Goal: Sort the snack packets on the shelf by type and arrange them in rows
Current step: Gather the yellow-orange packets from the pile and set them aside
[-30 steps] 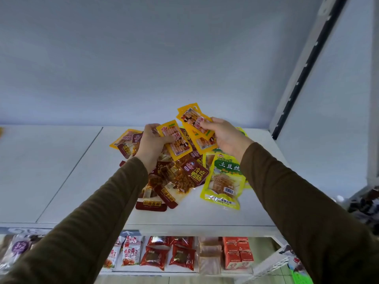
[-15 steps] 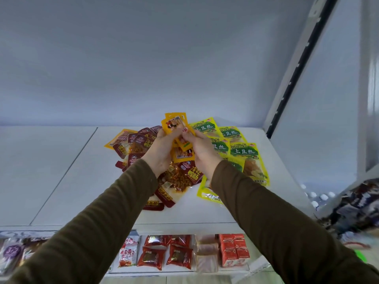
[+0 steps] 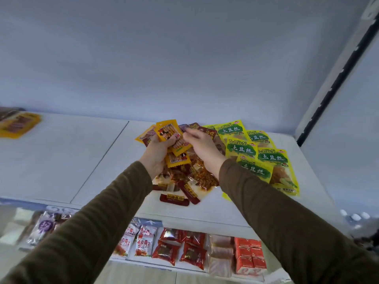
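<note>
A fan of orange packets (image 3: 171, 138) is gripped in the left hand (image 3: 158, 152), held above the white shelf (image 3: 61, 156); the right hand (image 3: 202, 149) is held just beside it, fingers loosely curled, with nothing seen in its grasp. Beneath both hands a heap of dark red packets (image 3: 185, 181) is spread on the shelf, and yellow-green packets (image 3: 256, 154) are overlapped to the right of the right hand.

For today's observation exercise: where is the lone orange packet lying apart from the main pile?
In the head view, the lone orange packet lies at the far left of the white shelf, near the back wall, well left of the left hand and the pile.
</note>
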The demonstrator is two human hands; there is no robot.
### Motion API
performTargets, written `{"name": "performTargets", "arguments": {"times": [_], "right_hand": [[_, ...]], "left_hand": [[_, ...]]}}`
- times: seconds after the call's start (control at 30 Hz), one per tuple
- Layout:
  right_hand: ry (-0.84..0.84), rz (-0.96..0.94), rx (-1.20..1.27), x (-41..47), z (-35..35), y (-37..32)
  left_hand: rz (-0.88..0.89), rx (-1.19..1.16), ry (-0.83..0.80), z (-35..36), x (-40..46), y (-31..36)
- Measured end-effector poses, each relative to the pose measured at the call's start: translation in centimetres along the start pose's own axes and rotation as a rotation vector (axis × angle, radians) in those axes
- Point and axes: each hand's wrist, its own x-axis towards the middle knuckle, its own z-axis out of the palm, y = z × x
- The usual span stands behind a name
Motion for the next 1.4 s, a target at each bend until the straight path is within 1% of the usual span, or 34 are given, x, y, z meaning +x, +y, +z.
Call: {"name": "performTargets", "arguments": {"times": [0.17, 0.37, 0.53, 0.6, 0.73, 0.87, 1.0, 1.07, 1.1, 1.17, 1.23, 1.33, 1.4], "right_hand": [[-0.019, -0.097, -0.236, 3.2, 4.5, -0.7], [0.006, -0.179, -0.629, 8.1, 8.8, -1.9], [-0.03, -0.089, -0.79, 11.4, 11.0, -2.0], [-0.046, -0.054, -0.896, 12.2, 11.7, -1.9], [-0.109, 0.021, -1.164, 13.5, 12.7, -1.8], [-0.153, 0.081, -1.313, 14.7, 13.8, -1.9], [-0.134, 0.104, -1.27, 16.0, 14.5, -2.4], [-0.103, 0.136, -1.15, 16.5, 14.6, -2.5], [-0.073, 0.15, -1.029, 16.8, 14.6, -2.4], [-0.004, 0.177, -0.703, 17.2, 14.4, -2.4], [0.069, 0.171, -0.438, 17.4, 14.0, -2.7], [0.187, 0.106, -0.183, 17.1, 13.2, -3.8], [0.237, 0.064, -0.084, 16.6, 12.6, -4.7]], "left_hand": [[-0.002, 0.063, 0.117, -6.9, 0.3, 2.0], [-0.024, 0.076, 0.14, -14.1, 1.6, 4.9], [-0.072, 0.128, 0.078, -17.8, 3.5, 6.3], [-0.094, 0.14, 0.05, -18.6, 4.3, 6.4], [-0.139, 0.14, 0.01, -19.5, 5.6, 6.3], [-0.141, 0.149, -0.028, -19.5, 6.7, 6.2], [-0.16, 0.159, -0.026, -19.9, 7.5, 6.2], [-0.161, 0.154, -0.026, -20.2, 7.9, 6.1], [-0.161, 0.149, -0.025, -20.3, 8.1, 6.1], [-0.164, 0.144, -0.021, -20.5, 8.4, 6.0], [-0.171, 0.138, -0.014, -20.6, 8.6, 5.9], [-0.184, 0.121, -0.011, -20.8, 8.9, 5.9], [-0.191, 0.111, -0.009, -20.8, 9.1, 5.9]]}}
